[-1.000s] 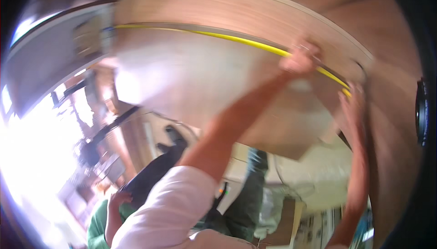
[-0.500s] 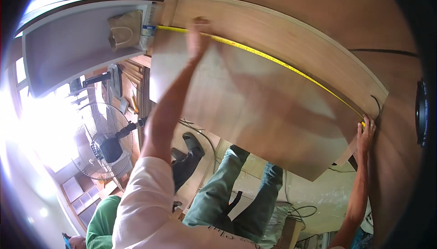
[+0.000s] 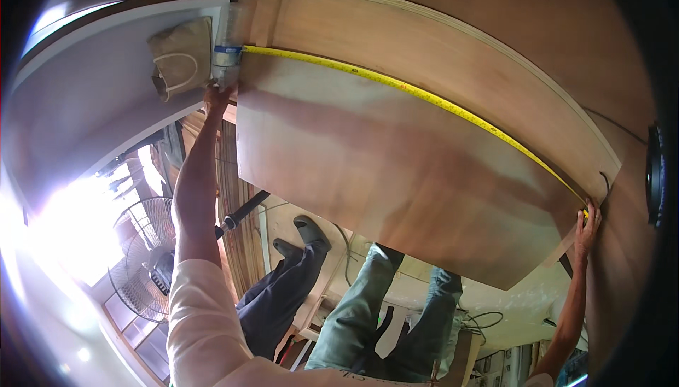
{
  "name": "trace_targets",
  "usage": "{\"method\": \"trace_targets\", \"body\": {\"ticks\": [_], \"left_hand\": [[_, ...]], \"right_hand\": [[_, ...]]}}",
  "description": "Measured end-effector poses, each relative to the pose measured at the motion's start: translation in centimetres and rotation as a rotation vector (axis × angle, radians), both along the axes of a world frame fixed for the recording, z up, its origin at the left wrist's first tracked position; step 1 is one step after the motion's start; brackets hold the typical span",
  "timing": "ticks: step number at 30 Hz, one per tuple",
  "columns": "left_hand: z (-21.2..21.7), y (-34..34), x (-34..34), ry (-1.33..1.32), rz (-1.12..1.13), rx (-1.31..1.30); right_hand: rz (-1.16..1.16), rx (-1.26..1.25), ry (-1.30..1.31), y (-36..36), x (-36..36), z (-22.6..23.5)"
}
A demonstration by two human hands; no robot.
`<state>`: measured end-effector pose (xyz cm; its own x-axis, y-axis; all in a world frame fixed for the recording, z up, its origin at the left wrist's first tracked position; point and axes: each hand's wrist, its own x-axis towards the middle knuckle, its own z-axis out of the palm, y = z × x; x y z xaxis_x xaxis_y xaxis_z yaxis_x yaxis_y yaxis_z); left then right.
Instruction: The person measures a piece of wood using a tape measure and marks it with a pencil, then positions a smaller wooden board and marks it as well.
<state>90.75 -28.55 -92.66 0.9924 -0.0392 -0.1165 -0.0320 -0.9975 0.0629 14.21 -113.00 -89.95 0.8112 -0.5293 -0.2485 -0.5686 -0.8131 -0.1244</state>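
Tape (image 3: 396, 84) stretches along the board's (image 3: 382, 161) far edge, long axis left to right, its right end gripped in my right hand (image 3: 587, 228). From my remote view, my left hand (image 3: 218, 97) lies nearer its left end, beside the bottle (image 3: 228, 56); whether those fingers grip, I cannot tell.

A pale short-sleeved shirt (image 3: 205, 309) with dark print (image 3: 353, 376) is worn with grey-green trousers (image 3: 351, 316).
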Motion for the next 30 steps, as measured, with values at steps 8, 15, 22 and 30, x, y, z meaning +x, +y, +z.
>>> {"method": "trace_targets", "body": {"ticks": [8,15,22,30], "left_hand": [[11.4,-2.0,0.3,-0.360,-0.205,-0.322],[19.1,-13.2,2.0,-0.310,-0.232,-0.489],[18.5,-18.2,4.7,-0.430,-0.324,-0.506],[17.3,-17.2,6.8,-0.429,-0.320,-0.602]], "right_hand": [[-0.043,0.001,0.074,-0.1,0.0,0.0],[0.003,-0.058,0.088,-0.3,-0.4,-0.2],[-0.033,-0.008,0.031,0.3,0.0,0.2],[-0.047,-0.020,-0.013,0.7,0.4,0.1]]}}
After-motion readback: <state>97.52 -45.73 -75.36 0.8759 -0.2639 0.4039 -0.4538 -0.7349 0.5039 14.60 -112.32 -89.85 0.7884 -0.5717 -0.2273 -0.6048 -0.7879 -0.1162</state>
